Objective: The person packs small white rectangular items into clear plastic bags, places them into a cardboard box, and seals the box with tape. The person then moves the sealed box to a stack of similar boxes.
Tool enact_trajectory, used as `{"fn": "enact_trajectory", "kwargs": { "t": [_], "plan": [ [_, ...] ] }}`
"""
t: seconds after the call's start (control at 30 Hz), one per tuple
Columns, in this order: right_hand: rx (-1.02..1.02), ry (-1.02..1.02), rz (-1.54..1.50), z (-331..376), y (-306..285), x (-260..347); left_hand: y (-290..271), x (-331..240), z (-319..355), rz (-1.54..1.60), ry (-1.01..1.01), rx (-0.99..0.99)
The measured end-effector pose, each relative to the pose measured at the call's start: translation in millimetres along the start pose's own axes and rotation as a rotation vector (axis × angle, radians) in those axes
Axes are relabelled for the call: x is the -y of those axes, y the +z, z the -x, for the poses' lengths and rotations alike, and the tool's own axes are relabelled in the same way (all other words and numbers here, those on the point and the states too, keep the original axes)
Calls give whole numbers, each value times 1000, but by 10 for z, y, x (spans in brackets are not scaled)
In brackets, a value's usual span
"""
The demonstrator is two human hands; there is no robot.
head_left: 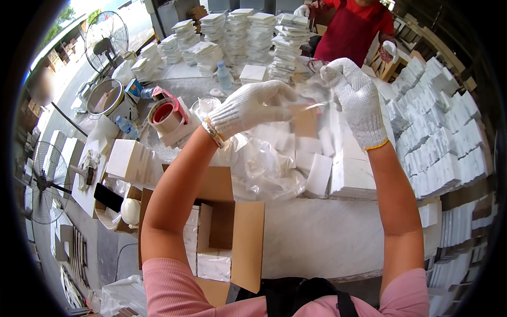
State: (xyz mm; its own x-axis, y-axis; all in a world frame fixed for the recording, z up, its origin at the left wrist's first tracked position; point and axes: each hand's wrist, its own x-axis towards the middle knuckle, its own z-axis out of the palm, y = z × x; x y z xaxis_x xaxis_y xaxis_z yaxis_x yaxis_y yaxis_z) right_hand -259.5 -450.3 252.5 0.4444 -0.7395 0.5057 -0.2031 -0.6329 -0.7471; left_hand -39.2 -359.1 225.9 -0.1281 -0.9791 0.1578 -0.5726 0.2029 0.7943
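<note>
My left hand (253,107), in a white knitted glove, reaches over the table with its fingers curved and apart from the thumb. My right hand (355,103), gloved alike, is closed in a pinch on a clear plastic bag (316,104). The bag is thin and blurred, and one edge of it stretches toward my left fingertips. Below the hands lie crumpled clear plastic bags (259,166) and loose white marble-look tiles (319,175). Under my right wrist stands a stack of white tiles (353,174).
An open cardboard box (248,240) with wrapped tiles stands by my left arm. Tape rolls (165,113), a bucket (108,100) and a water bottle (224,76) are at the left and back. Tile stacks (443,132) fill the right. A person in red (351,29) works opposite.
</note>
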Motion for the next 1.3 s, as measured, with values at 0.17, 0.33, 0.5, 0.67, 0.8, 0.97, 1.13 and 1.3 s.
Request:
{"fn": "enact_trajectory", "kwargs": {
  "t": [0.17,0.33,0.5,0.67,0.8,0.97,1.13,1.3],
  "plan": [
    [-148,-368,182,-100,-335,118,-46,475,-23,-79,-15,-75],
    [-195,-543,244,-76,-684,330,-102,775,-93,-137,1,-152],
    [-257,-549,298,94,-1148,508,-66,576,-38,-117,60,-217],
    [-382,-583,292,480,-1819,552,58,42,241,-236,195,-303],
    [-353,-543,198,1491,-3125,496,694,-542,554,-395,403,-183],
    [-66,-666,584,2645,-3331,764,2227,-824,1683,-259,400,267],
    [200,-438,627,3188,-2932,675,3621,-1136,2772,122,20,506],
    [315,-494,364,3396,-2555,127,4489,-1027,3316,252,-180,332]
  ]
}}
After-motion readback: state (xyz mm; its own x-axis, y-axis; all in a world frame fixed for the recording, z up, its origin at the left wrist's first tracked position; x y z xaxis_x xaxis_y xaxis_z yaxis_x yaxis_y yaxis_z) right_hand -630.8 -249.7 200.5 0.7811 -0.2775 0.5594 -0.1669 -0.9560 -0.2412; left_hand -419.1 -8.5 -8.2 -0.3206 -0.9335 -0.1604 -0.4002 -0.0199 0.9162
